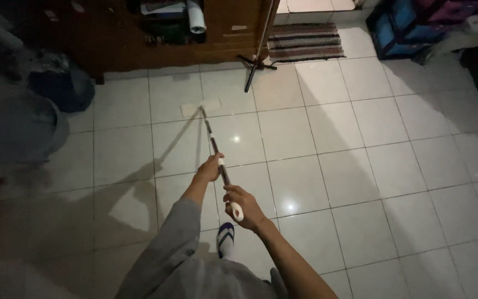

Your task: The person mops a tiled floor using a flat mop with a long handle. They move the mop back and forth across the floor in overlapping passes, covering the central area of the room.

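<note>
Both hands closed on mop handle: left hand forward, right hand rear; flat mop head down on tiled floor; mopping judged underway, no wet trace discernible

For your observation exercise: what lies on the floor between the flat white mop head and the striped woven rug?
In the head view, between the flat white mop head and the striped woven rug lie bare white floor tiles and the dark splayed foot of a stand.

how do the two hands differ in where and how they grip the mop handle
The left hand grips the mop handle farther down, toward the flat mop head; the right hand holds the white top end, nearer the body. The left arm wears a grey sleeve; the right forearm is bare. Both are closed around the handle.
</note>
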